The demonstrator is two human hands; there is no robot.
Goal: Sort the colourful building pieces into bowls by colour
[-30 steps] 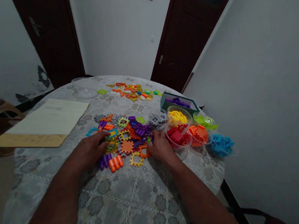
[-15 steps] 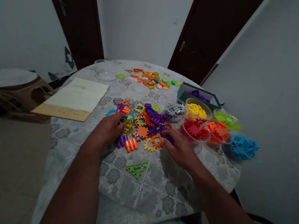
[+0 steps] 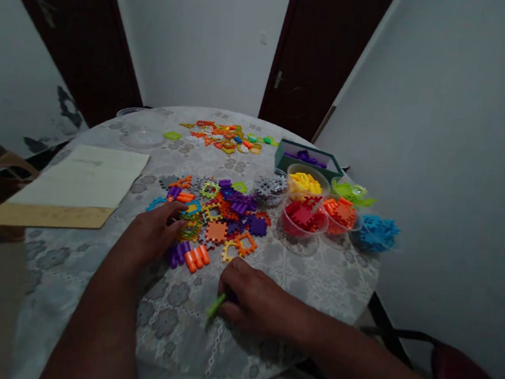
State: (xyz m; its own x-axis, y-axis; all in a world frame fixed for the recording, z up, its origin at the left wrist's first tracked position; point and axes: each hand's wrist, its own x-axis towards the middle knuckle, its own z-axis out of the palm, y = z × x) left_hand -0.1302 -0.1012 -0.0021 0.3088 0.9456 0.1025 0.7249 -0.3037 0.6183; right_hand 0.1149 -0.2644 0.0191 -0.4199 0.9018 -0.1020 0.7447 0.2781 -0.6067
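My right hand (image 3: 255,297) is closed near the front of the table, with a green triangular toy building piece (image 3: 215,306) pinched in its fingertips. A dark purplish patch shows between those fingers; I cannot make out what it is. My left hand (image 3: 154,231) rests at the left edge of a mixed pile of toothed plastic building pieces, thumb and forefinger apart. Near it lie a purple ribbed piece (image 3: 178,254) and an orange ribbed piece (image 3: 197,258). An orange square piece (image 3: 217,232), an orange frame piece (image 3: 246,244) and a purple square piece (image 3: 258,226) lie in the pile.
Clear bowls at the right hold red pieces (image 3: 306,214), yellow pieces (image 3: 305,184), grey pieces (image 3: 271,185) and orange pieces (image 3: 340,213). Blue pieces (image 3: 377,233) are beside them. Behind is a green box (image 3: 282,156). Paper (image 3: 84,176) lies left; another pile (image 3: 226,137) is farther back.
My right hand has moved from the pile's right side toward me and taken hold of the green triangular piece that lay on the cloth. My left hand has stayed by the pile. The camera view has shifted.
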